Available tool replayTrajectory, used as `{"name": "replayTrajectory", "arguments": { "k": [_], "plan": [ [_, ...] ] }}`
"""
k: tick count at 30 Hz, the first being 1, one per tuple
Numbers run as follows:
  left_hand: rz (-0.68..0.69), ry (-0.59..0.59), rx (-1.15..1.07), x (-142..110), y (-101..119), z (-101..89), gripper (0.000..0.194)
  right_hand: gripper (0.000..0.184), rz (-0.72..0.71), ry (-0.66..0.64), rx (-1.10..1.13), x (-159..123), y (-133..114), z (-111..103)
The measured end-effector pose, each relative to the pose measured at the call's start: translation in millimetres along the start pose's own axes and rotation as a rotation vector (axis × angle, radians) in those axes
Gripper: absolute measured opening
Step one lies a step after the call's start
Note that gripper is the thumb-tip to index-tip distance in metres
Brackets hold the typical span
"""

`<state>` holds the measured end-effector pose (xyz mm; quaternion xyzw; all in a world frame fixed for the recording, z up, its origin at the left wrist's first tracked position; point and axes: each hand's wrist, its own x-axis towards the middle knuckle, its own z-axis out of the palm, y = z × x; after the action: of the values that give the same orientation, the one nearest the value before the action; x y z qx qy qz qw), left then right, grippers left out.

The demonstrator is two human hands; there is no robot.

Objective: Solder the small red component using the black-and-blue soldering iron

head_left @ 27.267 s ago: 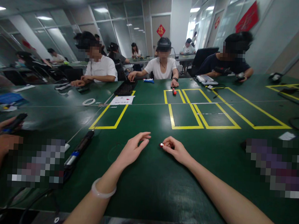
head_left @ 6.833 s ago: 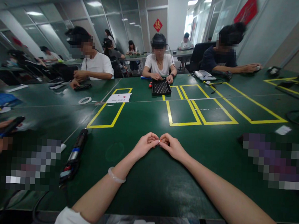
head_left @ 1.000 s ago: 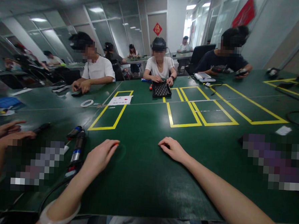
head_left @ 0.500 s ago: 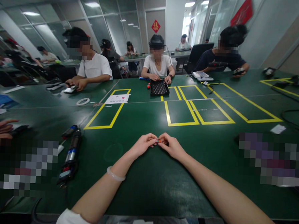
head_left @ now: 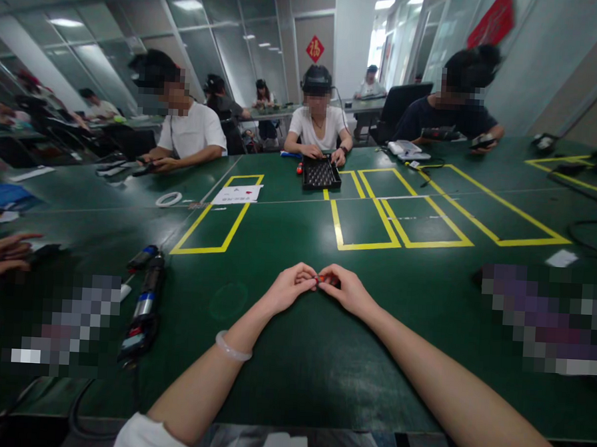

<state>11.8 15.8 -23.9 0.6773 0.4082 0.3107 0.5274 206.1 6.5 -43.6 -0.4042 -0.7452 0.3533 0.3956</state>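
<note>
across the bench (head_left: 280, 376), one black tray (head_left: 322, 187) sits in front of a person in a white top (head_left: 321, 128); it holds many small pale pieces (head_left: 321, 173), too small to count or identify. that person has one hand over the tray's far edge and the other at its corner. a red thing lies just beside the tray, partly hidden by it.

nearer, the left hand (head_left: 292, 288) and right hand (head_left: 348, 289) meet at their fingertips, pinching one small red piece (head_left: 320, 279) between them, just above the bench. fingers cover most of the piece, so its shape cannot be made out.

two dark cylindrical tools, one long (head_left: 147, 299) and one short (head_left: 142, 259), lie to the left. one white ring (head_left: 166, 206) and one printed sheet (head_left: 237, 193) lie farther off. two objects, left (head_left: 73, 315) and right (head_left: 538, 316), are pixelated. a co-worker's hands (head_left: 1, 258) are cut off at the left edge.
</note>
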Motion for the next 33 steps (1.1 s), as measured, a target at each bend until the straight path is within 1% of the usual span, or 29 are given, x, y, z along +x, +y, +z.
{"name": "replayTrajectory", "arguments": {
  "k": [3,5,8,11,13,15,19,22,24,26,29,31,33],
  "plan": [
    [0.013,-0.011,0.001,-2,3,2.5,0.029,0.018,0.046,-0.018,0.028,0,0,-2],
    [0.041,-0.005,0.057,-4,6,4.9,0.030,0.023,0.061,-0.028,0.036,0,-1,-3],
    [0.072,0.013,0.151,-6,8,7.4,0.028,0.026,0.072,-0.034,0.055,0,-3,-4],
    [0.077,0.027,0.169,-6,10,7.1,0.025,0.020,0.085,-0.024,0.138,0,-2,-3],
    [0.077,0.036,0.173,-6,10,6.1,0.025,0.021,0.082,-0.016,0.183,0,-1,-2],
    [0.073,0.040,0.184,-6,9,5.2,0.026,0.023,0.061,-0.018,0.180,-1,-1,-1],
    [0.065,0.031,0.206,-7,9,5.2,0.026,0.015,0.019,-0.027,0.144,-1,-1,-1],
    [0.067,0.029,0.231,-6,9,5.9,0.026,0.014,0.018,-0.021,0.123,-1,-1,-1],
    [0.074,0.050,0.250,-5,11,6.0,0.027,0.015,0.026,-0.007,0.115,-1,-1,-1],
    [0.091,0.094,0.281,-6,17,5.4,0.028,0.015,0.035,0.007,0.115,-1,0,-1],
    [0.139,0.156,0.383,-18,37,2.0,0.033,0.016,0.047,0.000,0.122,-1,0,-1],
    [0.149,0.174,0.500,-34,53,-4.8,0.036,0.016,0.057,-0.011,0.128,-1,-1,-1],
    [0.113,0.177,0.645,-56,64,-18.3,0.038,0.015,0.063,-0.015,0.130,-1,-1,-1]
  ]
}}
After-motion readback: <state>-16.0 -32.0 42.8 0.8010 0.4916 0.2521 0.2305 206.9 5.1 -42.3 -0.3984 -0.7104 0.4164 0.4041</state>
